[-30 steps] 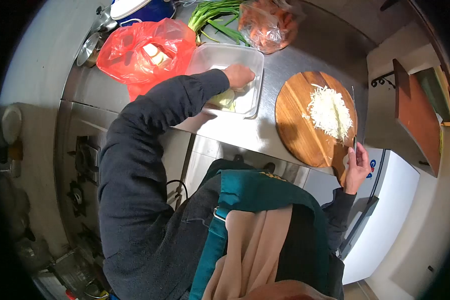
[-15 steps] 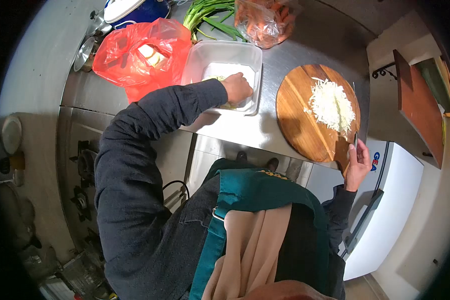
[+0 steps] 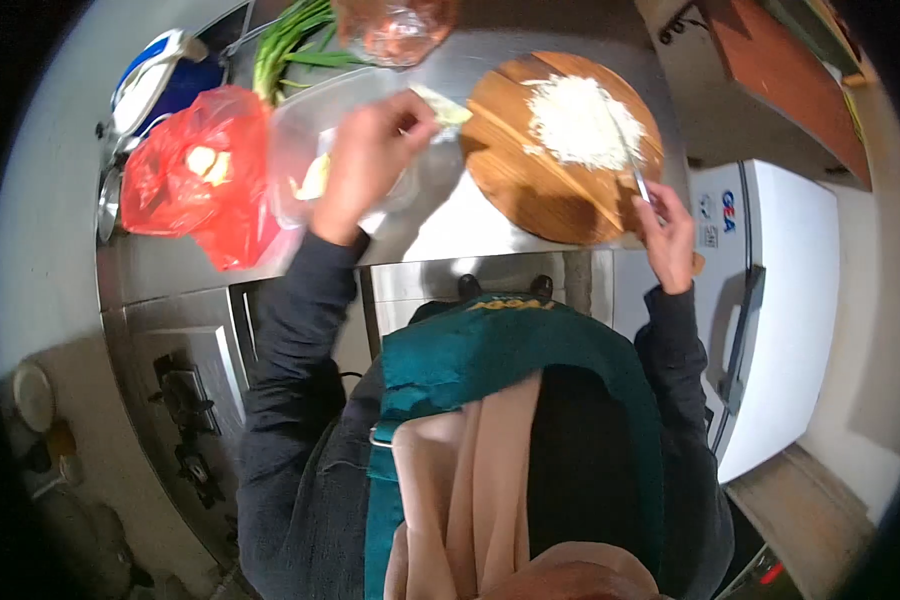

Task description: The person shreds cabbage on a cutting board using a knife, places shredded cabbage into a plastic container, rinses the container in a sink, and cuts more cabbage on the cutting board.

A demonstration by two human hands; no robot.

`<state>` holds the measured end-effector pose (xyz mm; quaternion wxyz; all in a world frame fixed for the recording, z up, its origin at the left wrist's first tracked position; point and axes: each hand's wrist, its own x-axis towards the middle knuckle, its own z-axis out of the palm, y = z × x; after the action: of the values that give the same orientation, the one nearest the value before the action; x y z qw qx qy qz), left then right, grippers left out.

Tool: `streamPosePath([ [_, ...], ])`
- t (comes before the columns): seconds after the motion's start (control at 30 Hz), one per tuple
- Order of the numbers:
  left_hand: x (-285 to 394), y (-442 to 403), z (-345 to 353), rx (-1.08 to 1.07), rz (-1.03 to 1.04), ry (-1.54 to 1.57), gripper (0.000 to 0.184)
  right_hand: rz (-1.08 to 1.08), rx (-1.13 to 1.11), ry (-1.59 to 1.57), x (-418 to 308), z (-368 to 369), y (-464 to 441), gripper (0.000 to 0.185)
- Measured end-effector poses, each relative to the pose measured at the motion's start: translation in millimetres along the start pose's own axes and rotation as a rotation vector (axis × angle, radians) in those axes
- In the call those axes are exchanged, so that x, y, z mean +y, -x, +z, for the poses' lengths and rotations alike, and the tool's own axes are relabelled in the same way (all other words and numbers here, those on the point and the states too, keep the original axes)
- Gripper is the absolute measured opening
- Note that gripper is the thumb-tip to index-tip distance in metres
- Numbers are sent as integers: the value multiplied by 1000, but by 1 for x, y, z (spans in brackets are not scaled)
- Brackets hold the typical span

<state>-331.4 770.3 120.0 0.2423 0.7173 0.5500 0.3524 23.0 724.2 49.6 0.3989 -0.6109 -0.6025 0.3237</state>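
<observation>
My left hand [image 3: 370, 165] is closed on a pale green cabbage leaf [image 3: 440, 105], raised between the clear plastic container [image 3: 285, 150] and the round wooden cutting board [image 3: 540, 205]. Beneath the hand, a pale yellow-green cabbage piece [image 3: 313, 178] lies in the container. My right hand [image 3: 668, 235] grips a knife [image 3: 632, 160] at the board's right side. Its blade lies across a heap of finely shredded cabbage [image 3: 575, 120].
Left of the container is a red plastic bag [image 3: 170, 190] with pale pieces inside. Green onions [image 3: 280, 50] and a clear bag of carrots [image 3: 400, 30] lie behind. A white fridge [image 3: 790, 300] stands at the right, a stove [image 3: 185, 400] at the left.
My left hand has come up out of the container with a cabbage leaf and moved toward the board. The view has shifted. My right hand still holds the knife at the board.
</observation>
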Motion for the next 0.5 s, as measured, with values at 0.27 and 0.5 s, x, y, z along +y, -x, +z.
streamPosePath([
  [0.27, 1, 24, 169, -68, -48, -186, 13, 39, -209, -51, 13, -7, 13, 19],
  [0.5, 1, -3, 167, -234, -520, 59, 38, -23, -346, -57, 45, -28, 27, 21],
])
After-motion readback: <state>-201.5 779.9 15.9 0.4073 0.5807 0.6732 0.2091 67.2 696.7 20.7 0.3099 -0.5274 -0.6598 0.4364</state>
